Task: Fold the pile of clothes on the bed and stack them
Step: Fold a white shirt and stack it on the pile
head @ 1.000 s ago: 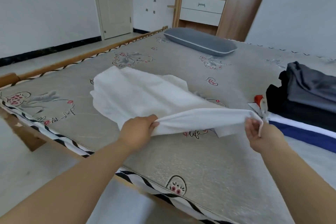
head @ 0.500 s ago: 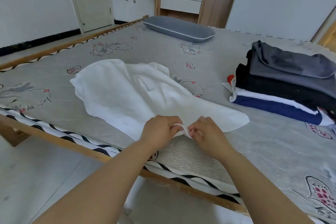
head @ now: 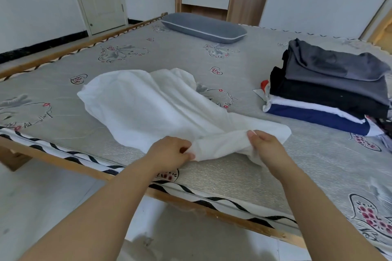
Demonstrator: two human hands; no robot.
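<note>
Both hands, left (head: 169,153) and right (head: 267,145), have parted, gripping the white garment (head: 152,108).

Bare mattress (head: 265,165) before folded stack (head: 331,93), far pillow (head: 203,27).

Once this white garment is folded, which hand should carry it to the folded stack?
Probably the right hand. It already grips the white cloth garment on the side nearer the stack of folded dark and white clothes; the left hand grips it farther away.

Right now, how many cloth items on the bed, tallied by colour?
White: 2, the loose garment both hands grip and a folded layer in the stack
Grey: 1
Black: 1
Navy: 1
Total: 5 clearly visible; the stack's far edge is unclear.
</note>
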